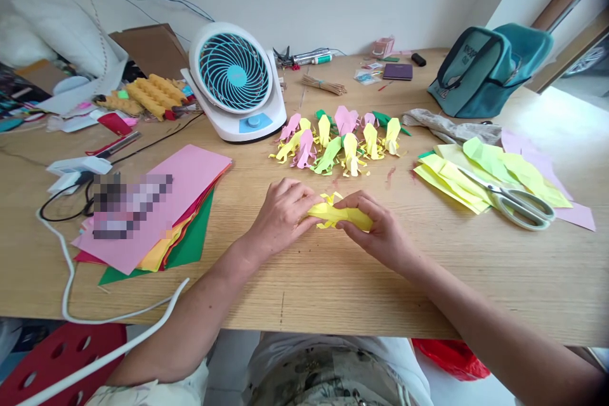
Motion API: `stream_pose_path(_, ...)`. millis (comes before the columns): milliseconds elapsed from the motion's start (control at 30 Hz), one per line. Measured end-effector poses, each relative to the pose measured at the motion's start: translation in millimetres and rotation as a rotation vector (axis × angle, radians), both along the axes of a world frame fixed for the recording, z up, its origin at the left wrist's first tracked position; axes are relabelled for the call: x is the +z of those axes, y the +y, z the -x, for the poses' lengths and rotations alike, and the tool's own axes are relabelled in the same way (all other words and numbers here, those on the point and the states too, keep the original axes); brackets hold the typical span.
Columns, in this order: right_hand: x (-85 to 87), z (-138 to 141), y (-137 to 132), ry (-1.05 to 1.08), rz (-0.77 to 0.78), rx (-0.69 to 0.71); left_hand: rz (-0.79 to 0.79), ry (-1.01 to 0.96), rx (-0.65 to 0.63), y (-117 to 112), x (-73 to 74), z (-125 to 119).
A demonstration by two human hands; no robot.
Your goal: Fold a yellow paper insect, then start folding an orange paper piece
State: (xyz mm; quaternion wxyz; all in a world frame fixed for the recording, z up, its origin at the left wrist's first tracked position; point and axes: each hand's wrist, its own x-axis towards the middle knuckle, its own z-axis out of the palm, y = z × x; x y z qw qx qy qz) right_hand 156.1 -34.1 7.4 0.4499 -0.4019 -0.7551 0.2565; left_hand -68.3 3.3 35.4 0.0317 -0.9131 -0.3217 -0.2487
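Observation:
Between both hands, just above the table (304, 292), lies a yellow folded-paper figure (349, 216) with thin curled strips sticking out near its middle. My left hand (288, 212) pinches its left end between thumb and fingers. Fingers and thumb of my right hand (375, 228) close around its right part. Beyond the hands stands a cluster of similar folded-paper figures with cut, curled strips at their lower ends: a yellow one (351, 151), a pink one (304, 149), a light green one (328, 155) and several more.
Left are stacked coloured paper sheets (190, 171), a white cable (69, 279) and a power strip (78, 166). A fan (235, 73) stands behind them. Right, scissors (523, 208) rest on yellow and green paper (457, 184). A teal bag (490, 70) and grey cloth (451, 124) sit behind.

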Motion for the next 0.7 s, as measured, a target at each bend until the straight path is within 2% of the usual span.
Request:
stream_pose_path(333,0.0,-0.9,-0.7,-0.072,-0.143,-0.039,0.027,-0.019,-0.075,-1.8,-3.3,-4.1)
stream_pose_path(700,5.3,-5.8,-7.2,-0.484,-0.408,-0.250,-0.010,-0.044,-0.038,-6.3,-8.7,-12.6)
